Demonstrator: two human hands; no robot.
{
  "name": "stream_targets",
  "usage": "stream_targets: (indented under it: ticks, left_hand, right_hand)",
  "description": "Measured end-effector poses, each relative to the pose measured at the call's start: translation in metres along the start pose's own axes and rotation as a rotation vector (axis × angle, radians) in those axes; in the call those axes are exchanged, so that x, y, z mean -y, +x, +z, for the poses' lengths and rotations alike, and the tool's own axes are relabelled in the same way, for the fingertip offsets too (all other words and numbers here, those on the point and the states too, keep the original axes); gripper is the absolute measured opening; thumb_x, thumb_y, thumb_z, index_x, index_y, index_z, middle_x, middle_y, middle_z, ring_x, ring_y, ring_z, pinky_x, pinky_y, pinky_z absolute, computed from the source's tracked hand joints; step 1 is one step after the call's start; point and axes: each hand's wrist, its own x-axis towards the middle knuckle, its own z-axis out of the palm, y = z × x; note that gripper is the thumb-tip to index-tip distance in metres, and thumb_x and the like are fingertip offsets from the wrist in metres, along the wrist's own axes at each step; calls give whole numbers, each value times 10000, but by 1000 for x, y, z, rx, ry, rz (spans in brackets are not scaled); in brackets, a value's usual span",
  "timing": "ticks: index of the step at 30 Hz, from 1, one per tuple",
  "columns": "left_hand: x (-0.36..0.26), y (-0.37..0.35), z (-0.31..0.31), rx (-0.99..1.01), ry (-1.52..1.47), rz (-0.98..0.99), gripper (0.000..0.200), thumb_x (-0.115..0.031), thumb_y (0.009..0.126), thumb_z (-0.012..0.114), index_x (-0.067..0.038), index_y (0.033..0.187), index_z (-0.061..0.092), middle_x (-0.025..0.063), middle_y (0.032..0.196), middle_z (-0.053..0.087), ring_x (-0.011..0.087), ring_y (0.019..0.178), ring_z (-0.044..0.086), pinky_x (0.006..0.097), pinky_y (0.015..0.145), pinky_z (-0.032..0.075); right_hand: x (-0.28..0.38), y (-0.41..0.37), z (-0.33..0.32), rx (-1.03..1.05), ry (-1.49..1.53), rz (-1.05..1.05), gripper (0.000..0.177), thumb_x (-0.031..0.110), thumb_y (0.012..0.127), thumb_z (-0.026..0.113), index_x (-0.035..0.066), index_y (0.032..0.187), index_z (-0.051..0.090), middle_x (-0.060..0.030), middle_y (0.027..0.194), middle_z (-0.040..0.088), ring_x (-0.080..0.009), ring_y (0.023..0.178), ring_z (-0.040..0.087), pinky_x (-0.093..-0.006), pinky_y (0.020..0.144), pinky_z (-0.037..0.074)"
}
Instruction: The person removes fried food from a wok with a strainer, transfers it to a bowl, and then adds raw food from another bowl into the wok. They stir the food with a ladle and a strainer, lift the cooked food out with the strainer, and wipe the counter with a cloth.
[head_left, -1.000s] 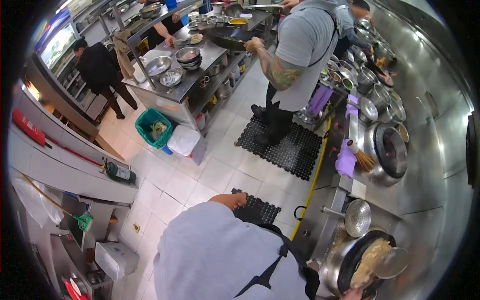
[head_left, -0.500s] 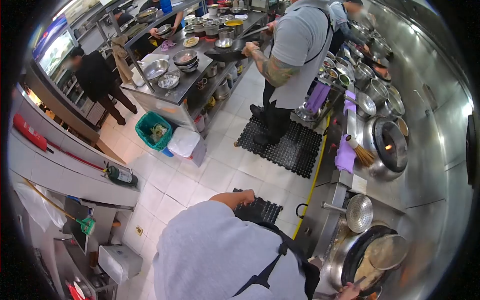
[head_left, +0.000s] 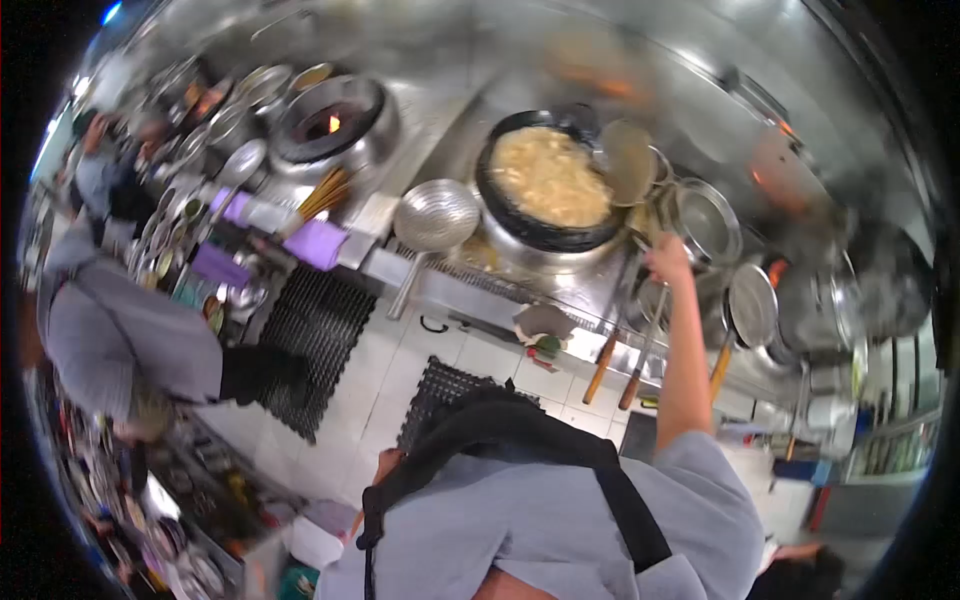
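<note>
A black wok (head_left: 545,180) full of pale yellow food sits on the stove at top centre. My right hand (head_left: 668,258) reaches up to its right rim and is closed on the handle of a round ladle (head_left: 628,160), which hangs over the wok's right edge. My left hand (head_left: 385,465) hangs low by my side beside the black apron strap; only a bit of it shows, so its fingers cannot be made out. My grey shirt and apron fill the bottom of the view.
A perforated skimmer (head_left: 435,215) lies left of the wok. Further left is an empty burner (head_left: 330,120) with a small flame, a bamboo brush (head_left: 325,195) and purple cloths (head_left: 315,243). Steel pots (head_left: 705,220) and wooden-handled pans (head_left: 750,305) stand right. Black floor mats (head_left: 315,320) lie below; a co-worker (head_left: 120,330) stands left.
The view has swung from the kitchen aisle round to the stove. The wok, formerly at the bottom right, is now at top centre, and my right arm reaches up with the ladle.
</note>
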Motion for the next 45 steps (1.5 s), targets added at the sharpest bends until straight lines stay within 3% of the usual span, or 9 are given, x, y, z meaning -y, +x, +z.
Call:
stream_targets:
  ticks: [7,10,16,28,31,37,40,42,45]
  left_hand:
    - [17,19,7,-100,-408,-353,189,-206,794,639,-30,805,706,138,846,707,275,799,697,363,771,560]
    - [-25,8,-54,-28,-53,9,180,-161,824,635,10,837,691,129,807,702,244,767,700,343,736,569]
    - [21,17,-6,-65,-1174,-621,222,-127,876,598,78,945,648,115,737,668,232,697,685,344,606,547]
    - [17,7,7,-24,-603,-603,262,-220,814,658,3,939,717,128,840,726,235,769,695,352,675,544]
    - [-1,16,-20,-58,139,150,251,-274,789,674,-92,949,739,125,918,724,267,854,697,385,746,551]
    - [-1,14,-6,-70,93,156,241,-292,787,666,-107,927,729,116,897,714,306,852,684,399,749,555]
    - [-26,20,-14,23,-801,-523,264,-295,773,677,-99,941,729,120,907,715,305,841,684,388,737,558]
    - [-24,25,-20,-13,-175,-78,260,-287,754,690,-98,928,727,120,896,714,306,824,682,390,720,558]
    - [-20,22,-5,-20,-401,-251,232,-298,746,678,-102,865,712,120,850,701,310,796,674,400,694,553]
  right_hand:
    - [20,-52,60,213,796,159,161,-44,876,470,-81,984,583,-104,716,594,-102,444,461,-258,363,363]
    - [29,-66,71,236,804,141,166,-39,889,471,-86,1005,580,-100,729,594,-93,444,446,-250,366,356]
    - [74,-109,55,167,661,-40,275,-42,900,426,-66,1140,557,-103,715,587,-82,436,445,-248,349,348]
    - [84,-91,77,-51,-5,-228,430,8,823,497,-19,1245,570,-246,815,626,-386,779,611,-439,686,492]
    - [73,-88,73,-199,-89,-395,453,-7,807,507,-37,1255,566,-202,727,640,-263,656,649,-369,642,507]
    - [58,-37,97,-114,-55,-374,444,9,837,478,-41,1272,550,-244,842,664,-343,777,678,-410,697,523]
    - [66,-30,86,-281,-113,-526,421,23,842,492,-32,1253,561,-223,811,662,-324,689,674,-404,619,518]
    - [70,-35,88,-482,-109,-718,388,18,832,505,-19,1210,583,-214,771,650,-302,610,663,-408,583,518]
    - [118,-30,86,124,95,-108,391,4,821,503,-5,1203,589,-312,925,645,-436,885,656,-471,797,508]
